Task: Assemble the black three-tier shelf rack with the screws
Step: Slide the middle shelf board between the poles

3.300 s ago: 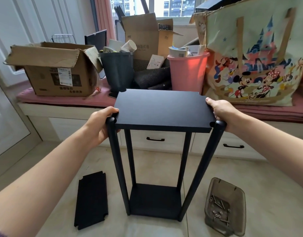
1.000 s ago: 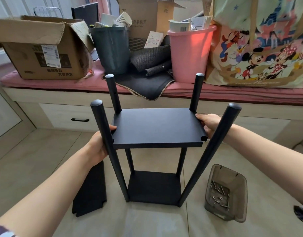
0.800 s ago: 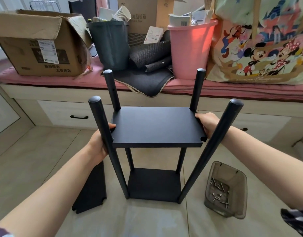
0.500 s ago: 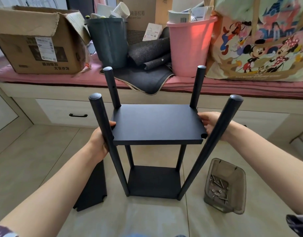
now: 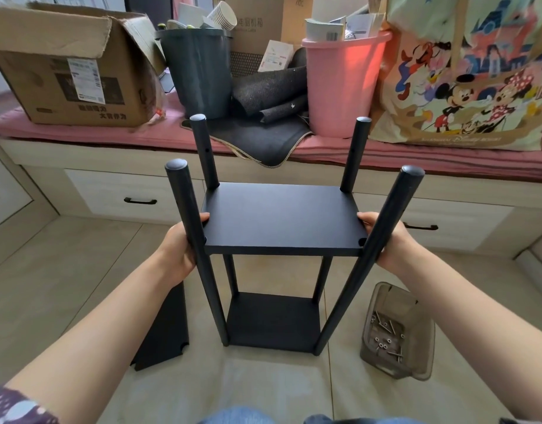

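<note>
The black rack stands on the floor on its bottom shelf [image 5: 272, 321], with several round posts rising from its corners. A black middle shelf panel [image 5: 282, 218] sits level between the posts, about halfway up. My left hand [image 5: 179, 249] grips the panel's left edge behind the near left post [image 5: 191, 240]. My right hand [image 5: 386, 240] grips its right edge behind the near right post [image 5: 370, 255]. A third black panel [image 5: 165, 328] lies flat on the floor to the left. A smoky plastic tray [image 5: 396, 332] with several screws lies on the floor to the right.
A window bench with a pink cushion [image 5: 80, 133] runs behind the rack, with drawers below. On it stand a cardboard box [image 5: 70, 78], a dark bin [image 5: 199, 71], a pink bucket [image 5: 343, 81] and a cartoon tote bag [image 5: 465, 78]. A dark mat [image 5: 263, 139] hangs over the bench edge.
The shelf panel has gone from the post tops down to about mid-height, both hands sliding with it. Over the last second it has barely moved.
</note>
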Action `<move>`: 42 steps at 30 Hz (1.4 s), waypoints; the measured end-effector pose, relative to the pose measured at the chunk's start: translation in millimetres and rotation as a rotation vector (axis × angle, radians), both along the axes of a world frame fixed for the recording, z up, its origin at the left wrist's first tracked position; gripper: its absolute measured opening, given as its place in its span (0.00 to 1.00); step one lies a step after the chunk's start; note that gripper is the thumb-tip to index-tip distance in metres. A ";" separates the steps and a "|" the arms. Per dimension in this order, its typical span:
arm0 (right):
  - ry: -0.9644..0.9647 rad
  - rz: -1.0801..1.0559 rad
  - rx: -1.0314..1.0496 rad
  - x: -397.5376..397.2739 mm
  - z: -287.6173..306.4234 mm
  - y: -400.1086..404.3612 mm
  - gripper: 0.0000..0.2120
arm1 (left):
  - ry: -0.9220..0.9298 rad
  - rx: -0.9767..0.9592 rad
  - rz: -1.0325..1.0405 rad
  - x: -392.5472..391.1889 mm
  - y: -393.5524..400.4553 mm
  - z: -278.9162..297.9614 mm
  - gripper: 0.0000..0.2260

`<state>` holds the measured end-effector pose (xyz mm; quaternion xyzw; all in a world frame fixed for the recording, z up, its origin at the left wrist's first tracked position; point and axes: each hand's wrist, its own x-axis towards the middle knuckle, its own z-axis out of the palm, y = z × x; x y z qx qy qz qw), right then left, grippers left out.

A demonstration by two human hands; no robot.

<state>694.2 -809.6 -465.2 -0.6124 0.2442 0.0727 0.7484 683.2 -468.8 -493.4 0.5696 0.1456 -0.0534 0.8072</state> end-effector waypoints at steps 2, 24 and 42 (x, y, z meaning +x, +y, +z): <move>0.016 0.002 -0.015 -0.3 -6.0 -1.0 0.10 | 0.009 0.014 0.005 -0.5 0.4 -3.7 0.07; 0.088 -0.059 0.039 -5.0 -41.2 3.3 0.18 | 0.084 -0.015 0.030 0.4 -0.7 -41.8 0.13; 0.159 0.035 -0.057 3.8 -63.0 -4.3 0.05 | 0.130 0.091 -0.021 1.8 1.9 -46.4 0.10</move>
